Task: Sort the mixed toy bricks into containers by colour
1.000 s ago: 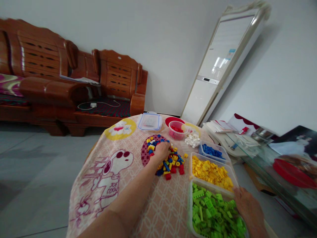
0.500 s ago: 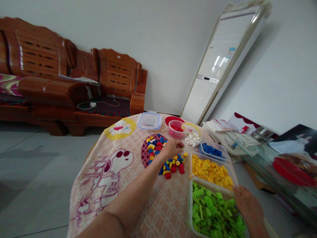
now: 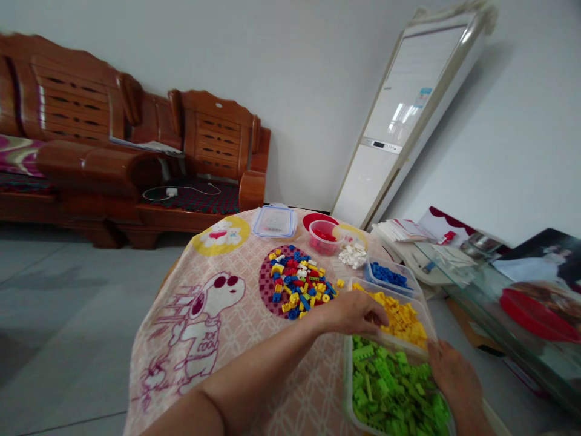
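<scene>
My left hand (image 3: 356,313) is over the near left part of the tub of yellow bricks (image 3: 399,315), its fingers curled down; whatever they hold is hidden. At the right edge of the tubs, my right hand (image 3: 454,369) rests with its fingers at the rim, by the tub of green bricks (image 3: 394,387). A pile of mixed bricks (image 3: 299,281) lies on the tablecloth to the left. Behind the yellow tub are a tub of blue bricks (image 3: 388,274), a heap of white bricks (image 3: 353,255) and a round tub of red bricks (image 3: 323,236).
A clear lid with a blue edge (image 3: 275,221) lies at the back of the round table (image 3: 181,339). To the right stands a glass shelf (image 3: 481,290) with papers and a red tray (image 3: 535,315). Wooden seats (image 3: 218,145) stand beyond.
My left hand has moved right and nearer, from the mixed pile to the yellow tub. Red bricks at the pile's near edge no longer show. My right hand has stayed at the rim.
</scene>
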Motion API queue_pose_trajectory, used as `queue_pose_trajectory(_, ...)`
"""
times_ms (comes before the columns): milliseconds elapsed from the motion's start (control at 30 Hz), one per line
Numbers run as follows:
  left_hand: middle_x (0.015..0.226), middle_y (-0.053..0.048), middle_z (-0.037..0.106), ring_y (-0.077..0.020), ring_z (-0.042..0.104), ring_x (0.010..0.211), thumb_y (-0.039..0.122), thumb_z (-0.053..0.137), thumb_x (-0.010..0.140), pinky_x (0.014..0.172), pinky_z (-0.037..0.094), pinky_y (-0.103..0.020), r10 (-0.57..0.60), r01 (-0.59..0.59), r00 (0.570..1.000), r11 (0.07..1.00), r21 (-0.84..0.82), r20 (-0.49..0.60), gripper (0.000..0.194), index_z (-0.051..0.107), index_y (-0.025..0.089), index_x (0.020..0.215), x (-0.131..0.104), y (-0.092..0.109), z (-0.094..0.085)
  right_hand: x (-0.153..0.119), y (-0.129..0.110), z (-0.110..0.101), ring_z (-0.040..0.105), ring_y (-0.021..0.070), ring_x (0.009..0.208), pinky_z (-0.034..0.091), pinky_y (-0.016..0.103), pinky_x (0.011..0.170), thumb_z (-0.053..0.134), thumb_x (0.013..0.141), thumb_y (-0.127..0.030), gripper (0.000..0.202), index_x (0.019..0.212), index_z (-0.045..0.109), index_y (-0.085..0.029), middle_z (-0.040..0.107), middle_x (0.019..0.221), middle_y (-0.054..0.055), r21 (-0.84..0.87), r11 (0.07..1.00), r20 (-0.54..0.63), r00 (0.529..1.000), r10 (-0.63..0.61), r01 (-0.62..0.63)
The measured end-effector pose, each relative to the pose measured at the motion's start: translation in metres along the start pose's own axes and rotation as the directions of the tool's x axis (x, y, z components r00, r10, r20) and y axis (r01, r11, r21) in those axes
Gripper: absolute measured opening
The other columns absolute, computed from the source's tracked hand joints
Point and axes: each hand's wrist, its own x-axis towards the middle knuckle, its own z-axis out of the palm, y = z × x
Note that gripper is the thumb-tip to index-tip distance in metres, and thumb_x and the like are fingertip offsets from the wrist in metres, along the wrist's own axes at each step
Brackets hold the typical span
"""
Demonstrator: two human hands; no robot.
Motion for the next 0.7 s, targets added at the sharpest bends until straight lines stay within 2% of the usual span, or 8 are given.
queue_pose_trajectory(67,0.091,-0.004,0.075,-0.0124,0.065,0.077,0.018,0.064,0.08,0.071,0.047,-0.019,-0.125,0.146,0.976,0.983,0.112,-0.178,0.022,0.074,0.015,0.099,-0.004,-0.013,-0.018,0.001,0.001,0.001,0.069,0.0272,0.09,0.048,0.035,0.078,0.017,0.098,-0.038,0.054,0.102,0.064,-0.012,0.072,0.097,0.018,-0.002,1.0,0.003,1.0,-0.002,0.002)
queue_pose_trajectory(100,0.09,-0.005,0.075,-0.0136,0.065,0.078,0.018,0.062,0.08,0.072,0.047,-0.02,-0.192,0.242,0.943,0.956,0.167,-0.272,0.021,0.074,0.015,0.097,-0.007,-0.02,-0.028,0.002,0.001,0.001,0.069,0.0269,0.091,0.048,0.035,0.078,0.018,0.098,-0.037,0.053,0.103,0.064,-0.011,0.072,0.098,0.018,-0.003,1.0,0.002,1.0,0.0,0.0)
queue_pose_trajectory(167,0.09,-0.006,0.075,-0.0163,0.066,0.081,0.015,0.058,0.08,0.075,0.048,-0.023,-0.301,0.439,0.841,0.866,0.242,-0.45,0.022,0.075,0.015,0.094,-0.015,-0.037,-0.044,0.002,0.001,0.001,0.069,0.0266,0.091,0.048,0.035,0.079,0.018,0.098,-0.037,0.053,0.103,0.064,-0.011,0.071,0.099,0.019,-0.011,1.0,-0.003,1.0,0.001,-0.001)
queue_pose_trajectory(233,0.091,-0.007,0.075,-0.0183,0.067,0.086,0.014,0.056,0.079,0.078,0.049,-0.025,-0.369,0.579,0.751,0.766,0.278,-0.547,0.023,0.075,0.016,0.093,-0.022,-0.053,-0.053,0.001,0.0,0.0,0.069,0.0269,0.091,0.048,0.035,0.079,0.017,0.098,-0.037,0.054,0.103,0.064,-0.011,0.071,0.099,0.019,-0.019,1.0,-0.006,1.0,-0.005,0.005)
queue_pose_trajectory(300,0.092,-0.007,0.075,-0.0192,0.067,0.089,0.015,0.055,0.08,0.08,0.05,-0.026,-0.427,0.661,0.699,0.692,0.29,-0.573,0.023,0.075,0.018,0.092,-0.028,-0.067,-0.056,-0.001,-0.002,-0.001,0.069,0.0272,0.091,0.048,0.036,0.08,0.017,0.098,-0.037,0.054,0.105,0.063,-0.01,0.071,0.099,0.019,-0.022,1.0,-0.006,1.0,0.0,0.0)
queue_pose_trajectory(400,0.095,-0.007,0.074,-0.019,0.067,0.093,0.017,0.055,0.081,0.082,0.05,-0.026,-0.489,0.716,0.667,0.629,0.302,-0.562,0.023,0.075,0.021,0.091,-0.032,-0.084,-0.052,-0.003,-0.004,-0.004,0.069,0.0276,0.09,0.048,0.036,0.079,0.016,0.098,-0.037,0.055,0.105,0.063,-0.01,0.071,0.098,0.019,-0.018,1.0,-0.011,1.0,0.015,-0.015)
queue_pose_trajectory(500,0.1,-0.008,0.073,-0.0196,0.067,0.096,0.016,0.055,0.081,0.084,0.051,-0.027,-0.532,0.739,0.656,0.597,0.312,-0.536,0.022,0.075,0.02,0.091,-0.032,-0.094,-0.045,-0.005,-0.005,-0.006,0.069,0.0282,0.089,0.048,0.036,0.078,0.016,0.098,-0.037,0.054,0.102,0.063,-0.011,0.071,0.097,0.019,-0.012,1.0,-0.017,1.0,0.003,-0.004)
queue_pose_trajectory(700,0.106,-0.013,0.07,-0.0234,0.064,0.105,0.011,0.057,0.08,0.088,0.051,-0.03,-0.575,0.751,0.654,0.576,0.324,-0.492,0.021,0.074,0.015,0.091,-0.033,-0.095,-0.04,-0.005,-0.005,-0.006,0.07,0.0271,0.084,0.049,0.034,0.072,0.02,0.098,-0.035,0.05,0.094,0.064,-0.011,0.072,0.094,0.02,-0.002,1.0,-0.04,0.999,-0.013,0.013)
